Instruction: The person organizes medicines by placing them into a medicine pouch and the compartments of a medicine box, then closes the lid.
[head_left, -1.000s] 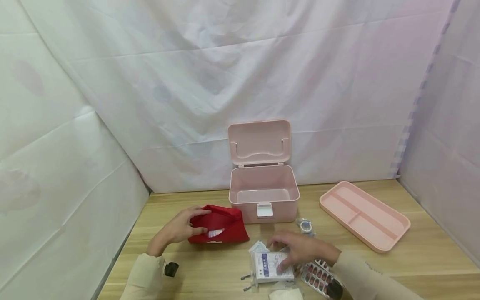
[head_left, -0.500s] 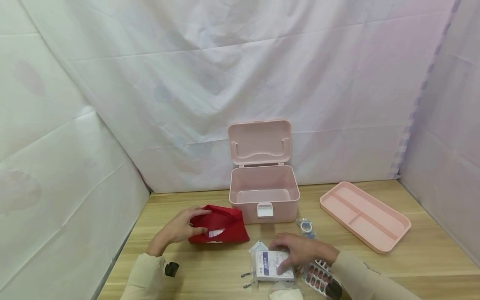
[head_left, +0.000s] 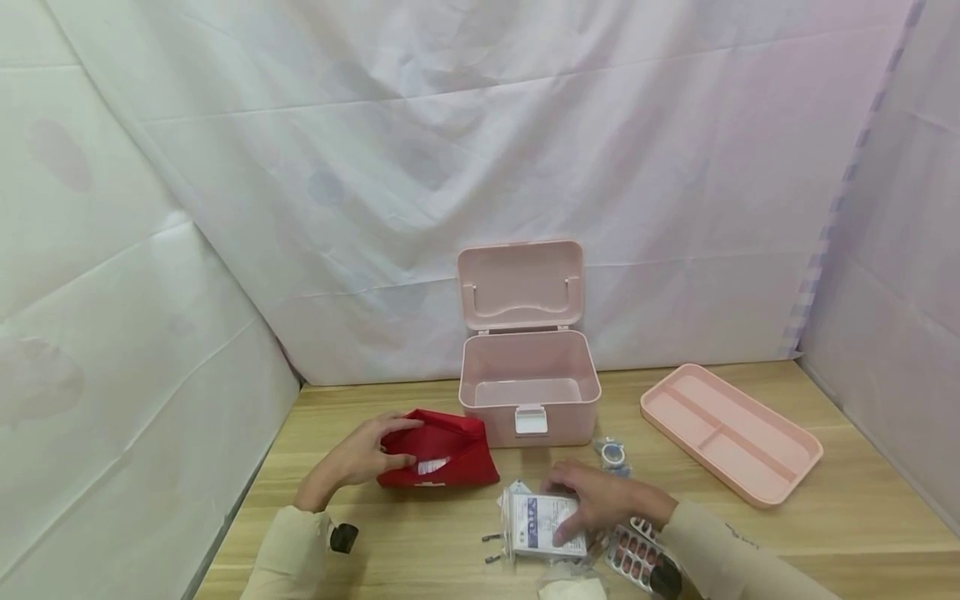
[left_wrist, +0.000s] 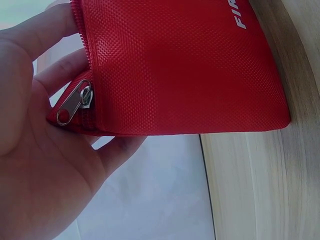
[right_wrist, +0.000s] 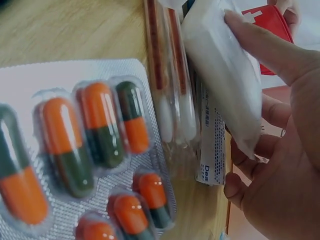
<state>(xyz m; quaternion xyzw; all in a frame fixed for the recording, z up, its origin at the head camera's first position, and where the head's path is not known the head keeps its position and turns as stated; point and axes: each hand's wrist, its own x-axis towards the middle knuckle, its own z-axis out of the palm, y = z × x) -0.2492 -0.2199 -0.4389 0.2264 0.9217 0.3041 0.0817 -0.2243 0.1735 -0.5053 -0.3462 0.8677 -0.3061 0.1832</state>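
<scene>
My left hand [head_left: 372, 450] holds the red zippered pouch [head_left: 468, 462] by its mouth, with the fingers spread at the opening. Something white [head_left: 432, 466] shows inside it. In the left wrist view the pouch's fabric [left_wrist: 175, 75] carries white lettering, and its metal zipper pull [left_wrist: 70, 105] lies against the palm. My right hand [head_left: 596, 498] grips a flat white packet with a purple label [head_left: 551, 525] in a clear plastic bag, thumb on top and fingers at its far edge. In the right wrist view this packet [right_wrist: 225, 65] is tilted above a printed narrow box [right_wrist: 212, 140].
Capsule blister packs [head_left: 633, 554], bagged swabs [right_wrist: 172, 75] and a white bagged item [head_left: 573, 587] lie around the right hand. A tape roll [head_left: 613, 454] sits beyond. Behind stands an open pink box [head_left: 525, 425]; a pink divided tray [head_left: 731, 433] lies to the right.
The right fingers have closed on the white packet, and it has shifted slightly, its near edge moving away from the person. The left hand and red pouch stay in place.
</scene>
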